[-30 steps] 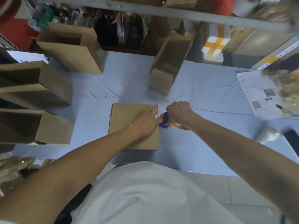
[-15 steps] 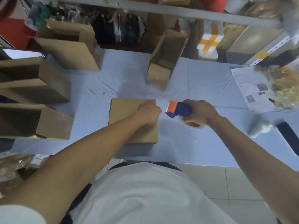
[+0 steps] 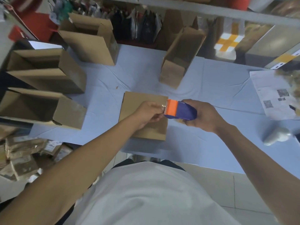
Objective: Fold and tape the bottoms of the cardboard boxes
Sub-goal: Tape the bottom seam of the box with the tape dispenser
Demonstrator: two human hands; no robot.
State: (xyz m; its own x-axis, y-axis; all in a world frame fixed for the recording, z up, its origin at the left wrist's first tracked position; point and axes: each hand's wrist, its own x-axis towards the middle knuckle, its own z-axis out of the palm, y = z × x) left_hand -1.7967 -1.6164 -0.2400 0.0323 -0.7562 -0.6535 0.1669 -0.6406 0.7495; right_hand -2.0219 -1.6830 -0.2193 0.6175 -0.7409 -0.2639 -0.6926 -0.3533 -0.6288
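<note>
Pinching the tape end with my left hand (image 3: 149, 111), my right hand (image 3: 203, 117) grips the tape dispenser (image 3: 180, 110) above the cardboard box's (image 3: 142, 101) right edge.

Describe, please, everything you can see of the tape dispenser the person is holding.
The tape dispenser is a handheld one with a dark blue, smooth, plastic-looking body and a bright orange head that ends in a toothed cutting edge. It is held in the air, lying roughly level, head pointing left over the right edge of the flat cardboard box. The right hand grips its body from the right, while the left hand pinches at the clear tape end by the orange head. The roll itself is mostly hidden.
</note>
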